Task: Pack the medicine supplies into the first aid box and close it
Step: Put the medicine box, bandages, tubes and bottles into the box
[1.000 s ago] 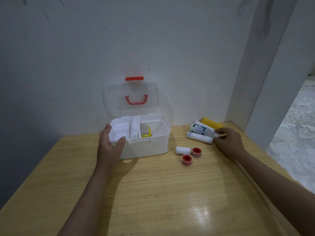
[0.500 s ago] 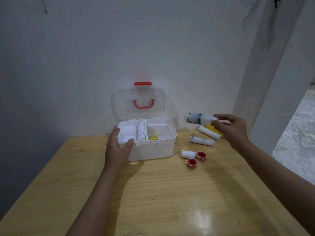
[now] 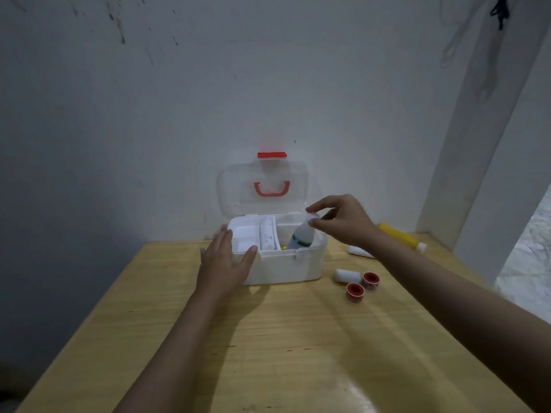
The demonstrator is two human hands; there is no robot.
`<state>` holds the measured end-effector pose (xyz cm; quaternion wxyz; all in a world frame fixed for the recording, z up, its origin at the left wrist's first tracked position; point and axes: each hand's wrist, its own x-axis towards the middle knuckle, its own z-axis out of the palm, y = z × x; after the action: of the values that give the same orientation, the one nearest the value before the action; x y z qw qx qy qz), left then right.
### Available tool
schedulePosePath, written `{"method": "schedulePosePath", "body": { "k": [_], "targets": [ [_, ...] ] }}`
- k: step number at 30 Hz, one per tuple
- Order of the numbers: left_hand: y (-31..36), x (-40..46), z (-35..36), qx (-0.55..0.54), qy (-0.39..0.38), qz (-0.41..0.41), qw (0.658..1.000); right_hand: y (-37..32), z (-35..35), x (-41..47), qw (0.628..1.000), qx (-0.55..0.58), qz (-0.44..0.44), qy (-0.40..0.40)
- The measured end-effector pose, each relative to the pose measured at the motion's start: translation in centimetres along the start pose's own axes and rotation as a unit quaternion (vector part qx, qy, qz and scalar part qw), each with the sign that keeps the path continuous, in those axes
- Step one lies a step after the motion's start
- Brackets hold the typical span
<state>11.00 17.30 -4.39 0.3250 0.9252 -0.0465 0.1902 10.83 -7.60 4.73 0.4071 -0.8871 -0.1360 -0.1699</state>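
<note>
The white first aid box (image 3: 283, 268) stands open at the back of the wooden table, its clear lid (image 3: 265, 189) with red handle upright against the wall. My left hand (image 3: 225, 263) grips the box's front left corner. My right hand (image 3: 343, 220) pinches the cap end of a white bottle with a green label (image 3: 301, 238), tilted down into the box's right compartment. A white roll (image 3: 267, 234) lies in the middle slot. On the table to the right lie a small white roll (image 3: 347, 276), two red tape spools (image 3: 362, 286), another white roll (image 3: 359, 251) and a yellow bottle (image 3: 401, 235).
The table (image 3: 283, 347) backs onto a white wall, with a pillar at the right rear corner. The table's right edge drops off to a marble floor (image 3: 527, 257).
My right hand has carried the white bottle from above the supplies leftward and down into the box's right compartment. My left hand has stayed on the box.
</note>
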Motion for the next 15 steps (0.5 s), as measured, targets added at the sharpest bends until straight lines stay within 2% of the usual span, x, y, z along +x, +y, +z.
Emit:
{"method": "schedulePosePath", "body": {
  "k": [7, 15],
  "targets": [
    [0.1, -0.3, 0.4, -0.030, 0.012, -0.020, 0.999, -0.3, 3.9, 0.9, 0.996, -0.038, -0.002, -0.079],
    [0.2, -0.4, 0.5, -0.060, 0.014, -0.025, 0.998, 0.2, 4.3, 0.6, 0.996, -0.036, -0.023, -0.078]
  ]
}}
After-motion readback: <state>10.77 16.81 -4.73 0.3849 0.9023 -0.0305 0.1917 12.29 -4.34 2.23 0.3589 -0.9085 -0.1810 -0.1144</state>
